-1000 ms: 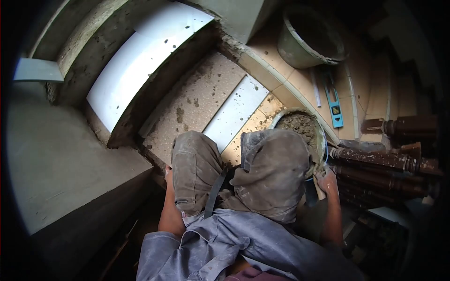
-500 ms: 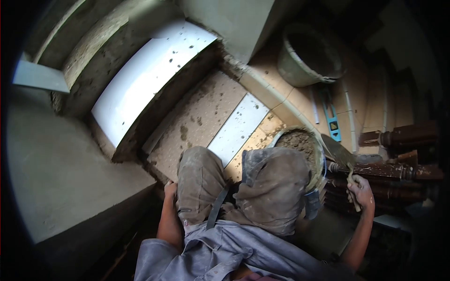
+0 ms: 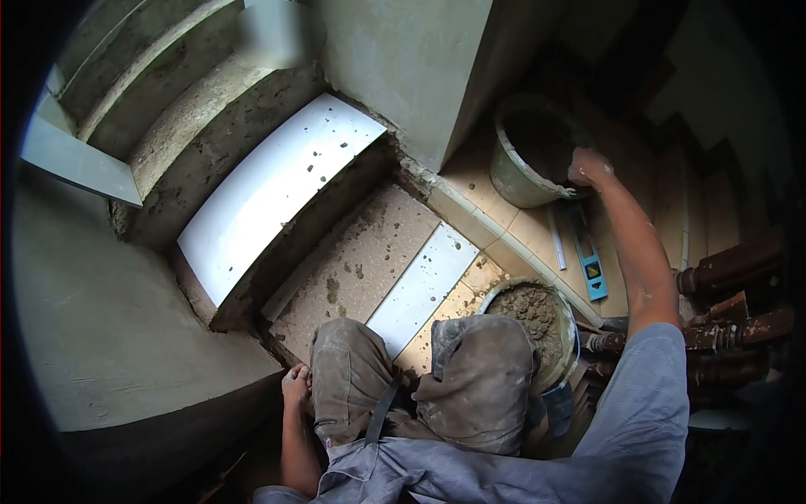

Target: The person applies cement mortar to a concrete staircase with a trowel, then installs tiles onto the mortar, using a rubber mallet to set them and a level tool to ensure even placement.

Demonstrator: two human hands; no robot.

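"Resting just beside the dusty brown trouser knee (image 3: 340, 365), what was the left hand (image 3: 296, 384) doing?"

"Its fingers were curled together, and I could see nothing in them. Perhaps it was kept low for balance."

"And the round bucket of grey wet mortar (image 3: 564, 336)?"

"It stood close by the other knee, I suppose so that its content was within easy reach."

"What was lying past the knees?"

"A narrow white rectangular tile (image 3: 424, 277), between a speckled brownish slab (image 3: 353, 286) and yellowish tiles. More to the side, a blue spirit level (image 3: 597, 291) lay flat near a thin white strip (image 3: 557, 239), probably to be out of the way of the feet."

"Where was the right hand (image 3: 590, 165)?"

"Far out, at the rim of the deep grey-green plastic bucket (image 3: 514, 181). This bucket stood upright on the tiled step, so the arm had to stretch. The fingers were bent, but I cannot tell if they clamped the rim or a tool."

"And the glossy white curved panel (image 3: 277, 202)?"

"It lay on the raised step, where the wide side supported it."
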